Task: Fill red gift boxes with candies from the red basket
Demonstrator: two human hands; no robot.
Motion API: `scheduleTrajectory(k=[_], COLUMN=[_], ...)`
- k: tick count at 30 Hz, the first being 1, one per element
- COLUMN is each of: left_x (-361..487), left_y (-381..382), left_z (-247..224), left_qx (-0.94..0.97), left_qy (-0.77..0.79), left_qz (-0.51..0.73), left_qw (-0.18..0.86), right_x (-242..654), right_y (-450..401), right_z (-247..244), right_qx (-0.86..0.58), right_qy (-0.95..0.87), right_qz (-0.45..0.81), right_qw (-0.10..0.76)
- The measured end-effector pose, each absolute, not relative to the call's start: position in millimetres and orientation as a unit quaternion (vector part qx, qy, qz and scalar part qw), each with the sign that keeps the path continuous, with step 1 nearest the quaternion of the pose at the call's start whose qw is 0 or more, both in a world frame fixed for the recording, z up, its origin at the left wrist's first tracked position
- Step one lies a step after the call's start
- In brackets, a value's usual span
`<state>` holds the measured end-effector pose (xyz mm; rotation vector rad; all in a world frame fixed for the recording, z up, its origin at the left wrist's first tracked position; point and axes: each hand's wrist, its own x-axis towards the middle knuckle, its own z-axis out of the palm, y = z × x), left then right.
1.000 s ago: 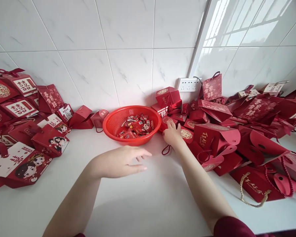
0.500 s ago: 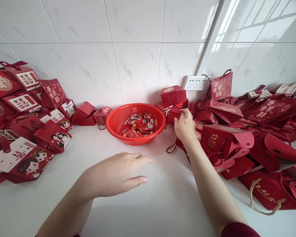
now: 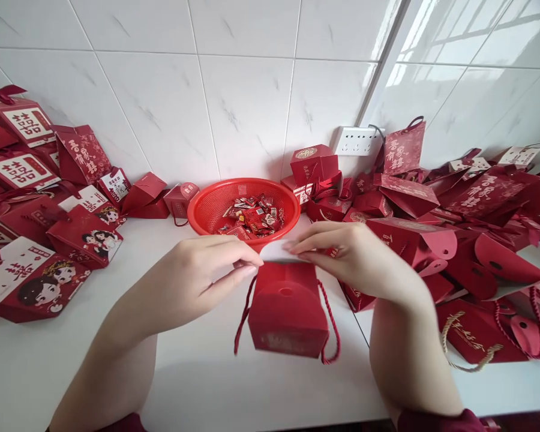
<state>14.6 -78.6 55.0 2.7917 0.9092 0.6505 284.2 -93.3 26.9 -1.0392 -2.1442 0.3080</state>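
A red box with dark red rope handles hanging at both sides is in front of me at the middle. Its white-lined flap is raised at the far side. My left hand has its thumb and fingers pinched at the flap's left end. On the flap's right end are the closed fingers of my right hand. Just behind the flap sits a red plastic basket with small red wrapped packets in it.
Red and white printed boxes are piled at the left. A larger heap of red boxes and bags covers the right side. A power strip is on the tiled wall behind.
My right hand has come back from the right heap to the middle with a red box. My left hand has closed on its flap. The view has shifted slightly.
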Motion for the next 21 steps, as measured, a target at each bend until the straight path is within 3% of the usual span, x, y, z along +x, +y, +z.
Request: scheduleTrajectory(k=[4, 10, 16, 21], left_x=[22, 32, 36, 40], left_y=[-72, -62, -57, -43], left_z=[45, 30, 22, 9], left_qx=[0.938, 0.912, 0.912, 0.898], left_qy=[0.3, 0.343, 0.36, 0.408], left_qz=[0.105, -0.041, -0.019, 0.015], left_qw=[0.142, 0.223, 0.193, 0.165], right_x=[262, 256, 258, 250], right_y=[-72, -69, -73, -70], right_z=[11, 7, 8, 3], right_qx=[-0.381, -0.505, -0.457, -0.487], right_qy=[-0.861, -0.84, -0.862, -0.85], right_qz=[0.17, 0.131, 0.169, 0.185], right_qw=[0.291, 0.145, 0.14, 0.076])
